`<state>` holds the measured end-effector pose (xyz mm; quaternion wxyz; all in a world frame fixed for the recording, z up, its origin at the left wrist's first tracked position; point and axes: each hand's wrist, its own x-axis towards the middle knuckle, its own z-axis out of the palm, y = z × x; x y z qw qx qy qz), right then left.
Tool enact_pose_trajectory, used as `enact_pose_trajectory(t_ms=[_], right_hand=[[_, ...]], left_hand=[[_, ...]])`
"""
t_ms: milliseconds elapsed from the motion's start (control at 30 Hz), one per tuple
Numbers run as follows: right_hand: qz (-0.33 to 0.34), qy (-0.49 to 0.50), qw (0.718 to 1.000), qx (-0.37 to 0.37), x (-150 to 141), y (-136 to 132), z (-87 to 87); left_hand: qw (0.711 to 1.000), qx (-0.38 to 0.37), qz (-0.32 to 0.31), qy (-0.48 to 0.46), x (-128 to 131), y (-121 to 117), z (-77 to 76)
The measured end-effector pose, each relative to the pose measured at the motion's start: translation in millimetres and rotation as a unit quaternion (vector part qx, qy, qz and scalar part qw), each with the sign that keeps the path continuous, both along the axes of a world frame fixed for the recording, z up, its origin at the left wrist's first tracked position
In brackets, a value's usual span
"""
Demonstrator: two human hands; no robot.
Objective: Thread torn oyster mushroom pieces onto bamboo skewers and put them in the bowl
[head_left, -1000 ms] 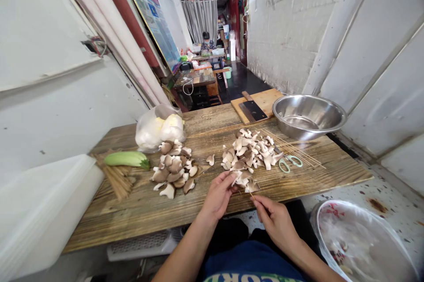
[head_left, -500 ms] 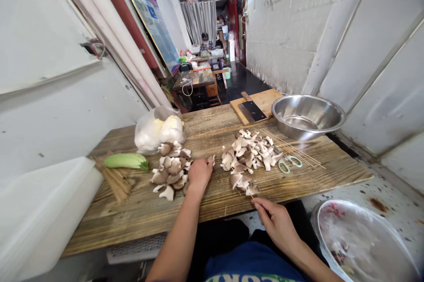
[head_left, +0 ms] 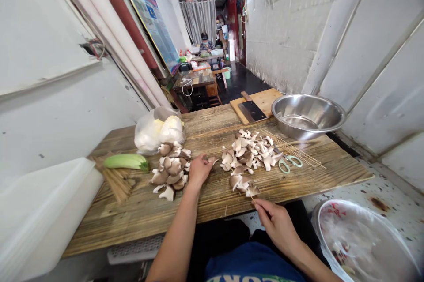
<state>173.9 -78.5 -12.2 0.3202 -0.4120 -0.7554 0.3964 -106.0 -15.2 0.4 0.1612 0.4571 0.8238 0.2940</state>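
Between two heaps on the wooden table, my left hand point(head_left: 200, 171) pinches a mushroom piece point(head_left: 212, 160) at its fingertips. A heap of whole-looking mushrooms point(head_left: 172, 165) lies just left of that hand. My right hand point(head_left: 273, 216), at the table's front edge, grips the end of a thin bamboo skewer point(head_left: 252, 199). Several threaded mushroom pieces point(head_left: 243, 184) sit along the skewer, which points away to the left. Beyond them spreads a larger heap of mushroom pieces point(head_left: 250, 149). Green-handled scissors point(head_left: 290, 163) rest at its right, their blades partly covered.
Loose skewers point(head_left: 294, 149) lie at the right, near a steel basin point(head_left: 308, 116). A cleaver point(head_left: 252, 110) is on a cutting board point(head_left: 270, 99). At the left are a green gourd point(head_left: 124, 161), a bag point(head_left: 145, 132) and a white box point(head_left: 76, 211). A lined bin point(head_left: 361, 238) stands at right.
My left hand has shifted slightly away from me, and the mushroom piece at its fingertips shows more clearly. My right hand and the skewer stay almost in place.
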Motion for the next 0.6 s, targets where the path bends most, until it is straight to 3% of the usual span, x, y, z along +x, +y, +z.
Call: enact_pose_trajectory(t_ms=[100, 300, 500, 600], right_hand=[[-0.002, -0.001, 1.0, -0.001, 1, 0, -0.9], [-0.024, 0.003, 1.0, 0.004, 9, 1, -8.0], [-0.038, 0.008, 0.999, -0.001, 16, 0, -13.4], [-0.04, 0.01, 0.999, 0.002, 17, -1, -13.5]], left_hand=[[1.0, 0.016, 0.013, -0.011, 0, -3, 1.3], [0.993, 0.001, -0.002, 0.118, 5, -10, 13.1], [0.991, 0.045, -0.124, 0.032, 28, 4, 15.3], [0.985, 0.035, -0.155, 0.065, 40, 12, 17.2]])
